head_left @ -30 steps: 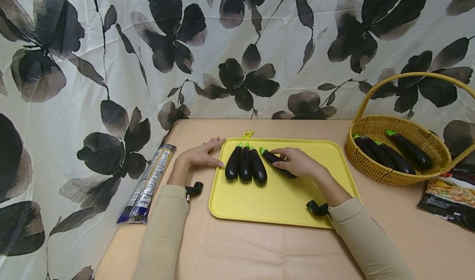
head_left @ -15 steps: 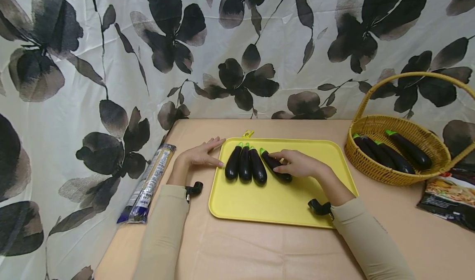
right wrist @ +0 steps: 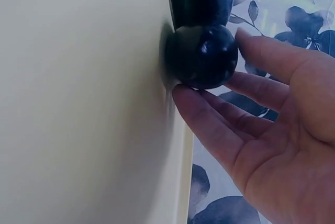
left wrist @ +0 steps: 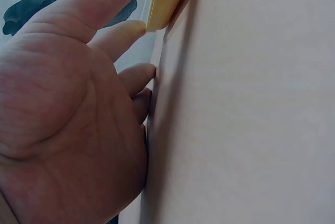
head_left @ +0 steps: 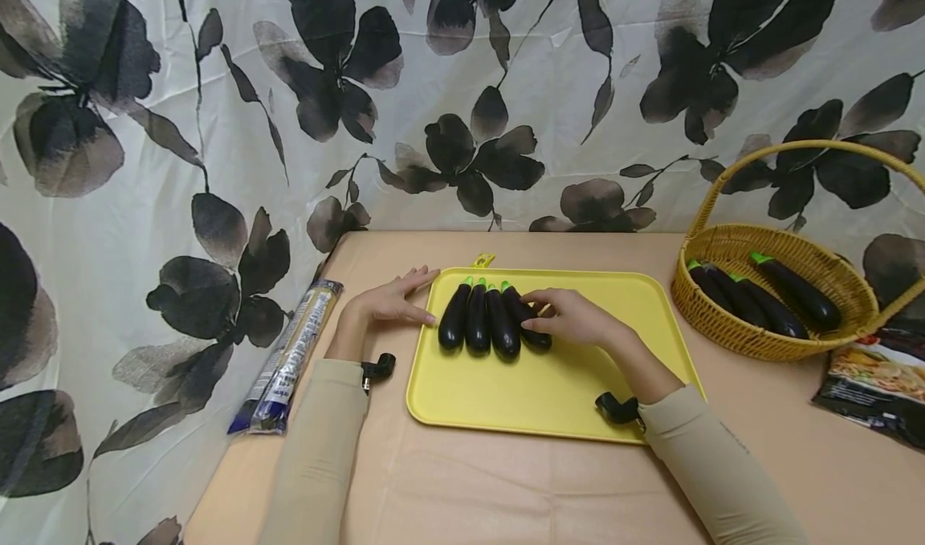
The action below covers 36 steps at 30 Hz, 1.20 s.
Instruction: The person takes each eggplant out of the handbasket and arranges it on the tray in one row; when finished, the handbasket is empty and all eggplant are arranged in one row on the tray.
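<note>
Three glossy dark eggplants with green stem ends lie side by side on the left half of a yellow tray. Against the right side of this row lies another eggplant, slightly slanted. My right hand has its thumb and fingertips about this one; the right wrist view shows the thumb on one side of the eggplant's rounded end and fingers on the other. My left hand touches the tray's left rim with fingers spread and holds nothing; its palm faces the left wrist camera.
A wicker basket with a tall handle holds several more eggplants at the right. Beside it lies a dark food packet. Long plastic packages lie left of my left arm. A floral curtain hangs behind the table.
My right hand has shifted the slanted eggplant leftward and turned it straighter, bringing it up against the row of three. The left hand has stayed at the tray's rim.
</note>
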{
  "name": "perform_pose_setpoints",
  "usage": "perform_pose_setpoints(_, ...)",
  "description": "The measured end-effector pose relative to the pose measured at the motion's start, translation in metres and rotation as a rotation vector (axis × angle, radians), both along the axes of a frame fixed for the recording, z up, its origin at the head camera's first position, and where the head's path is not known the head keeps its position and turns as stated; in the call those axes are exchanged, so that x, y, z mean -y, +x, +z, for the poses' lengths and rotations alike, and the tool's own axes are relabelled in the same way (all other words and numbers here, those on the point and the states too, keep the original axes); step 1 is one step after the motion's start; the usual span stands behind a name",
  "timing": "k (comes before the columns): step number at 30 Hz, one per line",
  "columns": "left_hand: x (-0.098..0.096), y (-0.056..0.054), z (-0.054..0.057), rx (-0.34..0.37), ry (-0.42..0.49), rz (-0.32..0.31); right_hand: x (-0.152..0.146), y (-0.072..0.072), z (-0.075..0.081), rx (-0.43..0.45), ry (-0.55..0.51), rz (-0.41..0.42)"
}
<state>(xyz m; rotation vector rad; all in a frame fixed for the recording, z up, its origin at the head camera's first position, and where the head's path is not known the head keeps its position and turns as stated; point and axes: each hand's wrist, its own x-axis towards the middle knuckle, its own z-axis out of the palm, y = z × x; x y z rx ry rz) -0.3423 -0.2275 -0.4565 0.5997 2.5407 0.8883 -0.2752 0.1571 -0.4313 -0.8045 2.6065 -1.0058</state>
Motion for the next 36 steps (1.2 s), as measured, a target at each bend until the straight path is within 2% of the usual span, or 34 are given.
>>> perform_pose_setpoints(5,-0.001,0.001,0.001,-0.002,0.001,-0.004,0.002,0.001,0.0,0.016,-0.002,0.027)
perform_pose_setpoints(15,-0.003,0.0,0.0,-0.011,0.003,-0.001,-0.004,-0.003,0.002,0.026,-0.001,0.02)
perform_pose_setpoints(19,-0.003,-0.001,0.0,-0.013,-0.003,0.001,-0.008,-0.003,0.005,-0.01,-0.02,0.015)
perform_pose_setpoints(27,-0.005,0.0,0.001,-0.001,0.008,0.006,-0.021,-0.001,0.025,-0.127,-0.182,0.018)
perform_pose_setpoints(31,-0.004,0.0,0.001,0.002,0.004,0.011,-0.033,0.0,0.036,-0.166,-0.19,0.006)
perform_pose_setpoints(36,-0.004,0.0,0.001,0.013,0.005,0.02,-0.054,0.002,0.049,-0.195,-0.186,-0.08)
